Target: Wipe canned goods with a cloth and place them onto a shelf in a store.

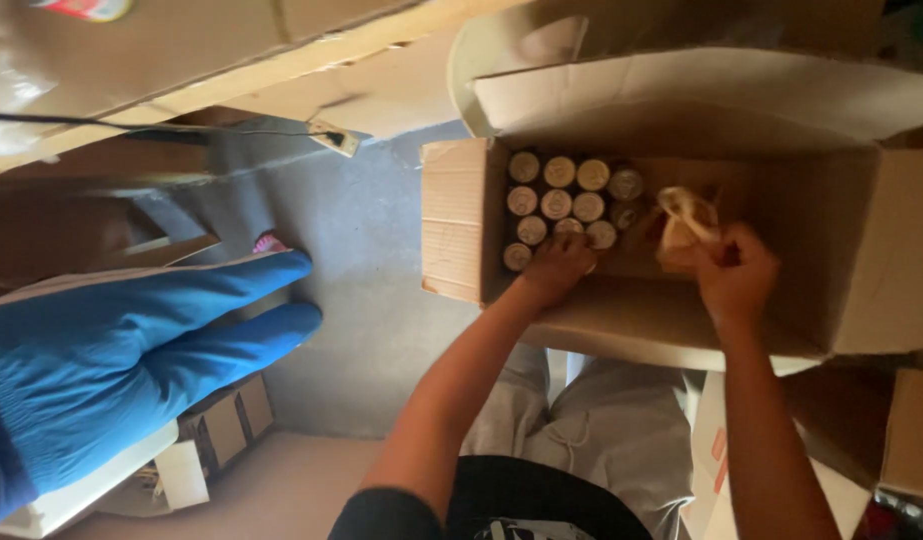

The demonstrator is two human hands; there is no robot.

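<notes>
An open cardboard box (451, 225) lies on the grey floor in front of me. Several small round-capped bottles (559, 200) stand packed in rows at its left end. My left hand (556, 268) reaches into the box and rests on the nearest row of bottles, fingers curled over one of them. My right hand (733, 272) is inside the box to the right, closed on a pale crumpled plastic wrapper (686, 222) that may hold a bottle.
Another person's blue trouser legs (131, 350) stretch across the left, a foot (270, 243) near the floor. Flattened cardboard sheets (181, 60) lean at the top left. Small cartons (226, 430) sit lower left, another box (911, 430) at the right edge.
</notes>
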